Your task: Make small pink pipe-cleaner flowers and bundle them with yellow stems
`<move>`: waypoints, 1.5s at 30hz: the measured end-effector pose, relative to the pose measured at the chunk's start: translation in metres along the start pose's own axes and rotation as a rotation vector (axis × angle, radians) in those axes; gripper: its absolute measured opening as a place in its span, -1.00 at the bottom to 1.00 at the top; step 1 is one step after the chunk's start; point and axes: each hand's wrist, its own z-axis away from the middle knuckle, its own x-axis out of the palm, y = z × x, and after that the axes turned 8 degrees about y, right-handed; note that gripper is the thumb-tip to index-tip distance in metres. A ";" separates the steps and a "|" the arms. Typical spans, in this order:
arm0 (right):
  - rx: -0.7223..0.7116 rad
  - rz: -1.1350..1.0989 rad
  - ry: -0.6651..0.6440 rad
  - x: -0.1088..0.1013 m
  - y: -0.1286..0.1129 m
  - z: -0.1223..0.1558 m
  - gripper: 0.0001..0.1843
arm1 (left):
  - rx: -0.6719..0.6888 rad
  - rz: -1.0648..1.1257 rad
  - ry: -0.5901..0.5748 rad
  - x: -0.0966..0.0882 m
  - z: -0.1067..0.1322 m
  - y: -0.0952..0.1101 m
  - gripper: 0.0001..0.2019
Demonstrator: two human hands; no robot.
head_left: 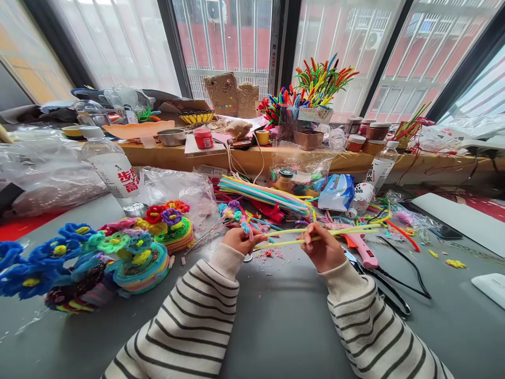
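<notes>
Several pale yellow pipe cleaners (282, 243) stretch between my two hands above the grey table. My left hand (241, 242) is closed, pinching their left ends between thumb and fingers. A pink and blue fuzzy piece (246, 223) shows at its fingertips; whether it is held or lies behind, I cannot tell. My right hand (322, 248) is closed around the same strands, whose free ends run out past it to the right. Beyond the hands lies a bundle of pastel pipe cleaners (264, 195). Just right of my right hand rests a pink glue gun (363, 250).
Fuzzy flower pots (140, 263) and blue pipe-cleaner flowers (59, 250) stand at the left. Water bottles (114, 168) rise on both sides. Black-handled scissors (389, 300) and a black cord (412, 287) lie right. A wooden ledge (213, 160) at the back holds jars and colourful stems.
</notes>
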 end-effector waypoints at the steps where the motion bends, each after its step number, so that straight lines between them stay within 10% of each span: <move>1: -0.023 -0.021 0.042 -0.001 -0.002 -0.002 -0.79 | -0.003 -0.015 0.028 -0.001 -0.001 -0.001 -0.70; 12: 0.047 0.093 -0.062 0.003 0.007 0.003 -0.85 | 0.006 -0.087 -0.022 0.005 0.004 0.000 -0.69; 23: -0.122 -0.094 0.226 -0.007 0.000 -0.007 -0.80 | -0.051 -0.300 0.038 -0.001 -0.003 -0.011 -0.73; 33: -0.165 -0.080 0.195 -0.008 -0.004 -0.006 -0.77 | -0.132 0.058 0.185 -0.004 -0.006 -0.006 -0.78; 45: -0.525 0.801 0.055 -0.010 0.006 -0.001 -0.80 | -0.050 0.393 0.243 -0.001 0.001 0.009 -0.80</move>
